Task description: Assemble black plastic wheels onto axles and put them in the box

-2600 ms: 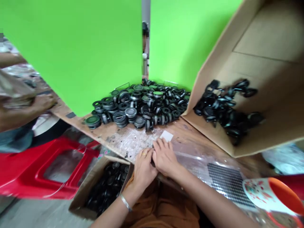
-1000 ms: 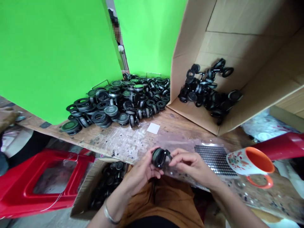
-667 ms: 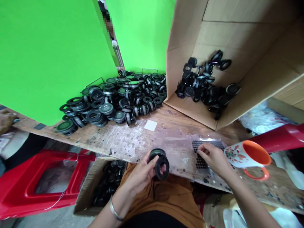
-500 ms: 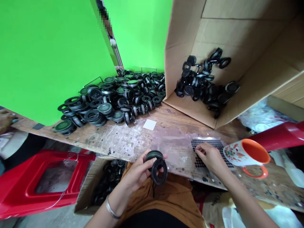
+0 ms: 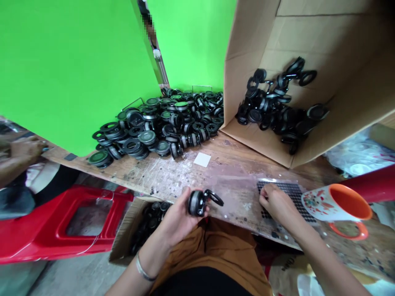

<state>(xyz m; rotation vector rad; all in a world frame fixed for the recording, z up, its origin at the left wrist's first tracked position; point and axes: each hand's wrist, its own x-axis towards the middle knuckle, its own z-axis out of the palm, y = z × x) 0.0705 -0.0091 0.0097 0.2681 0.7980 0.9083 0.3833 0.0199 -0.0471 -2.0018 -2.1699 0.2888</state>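
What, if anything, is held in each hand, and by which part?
The left hand holds a black hinged piece by its thick disc. Whether the right hand pinches anything cannot be told.

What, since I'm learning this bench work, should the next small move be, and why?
Perhaps the right hand should lift one dot off the sheet: that hand is over the sheet, while the left hand holds the black part with its ring standing open. Whether a dot is pinched is hidden.
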